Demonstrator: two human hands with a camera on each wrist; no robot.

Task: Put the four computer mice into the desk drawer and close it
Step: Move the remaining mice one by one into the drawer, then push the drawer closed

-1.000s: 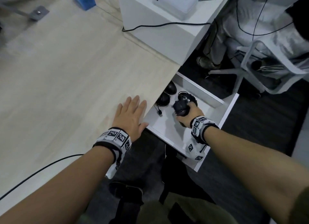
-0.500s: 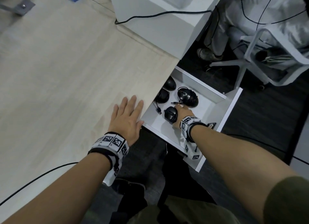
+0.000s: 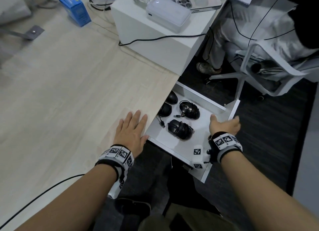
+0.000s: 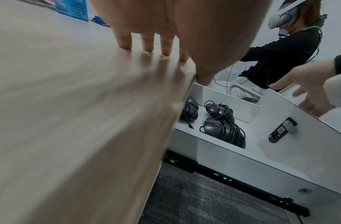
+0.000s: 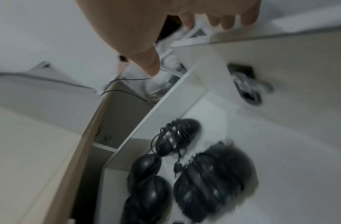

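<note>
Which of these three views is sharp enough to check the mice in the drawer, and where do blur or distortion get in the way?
Head view: sharpest; four mice, including the nearest mouse, read clearly in the drawer, though wide-angle bending curves the edges. Left wrist view: the desk is smeared up close, but the mice stay fairly crisp. Right wrist view: motion blur throughout, softening the mice and the right hand.

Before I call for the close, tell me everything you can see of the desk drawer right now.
The desk drawer is white with smooth, flat panels and stands pulled well out from under the pale wood desktop. Its floor holds four black mice, two wrapped in their cables and two partly tucked under the desktop edge. A dark lock fitting sits on the inner face of the front panel. The right hand reaches over that front panel; contact is unclear. A dark slide rail runs beneath.
</note>
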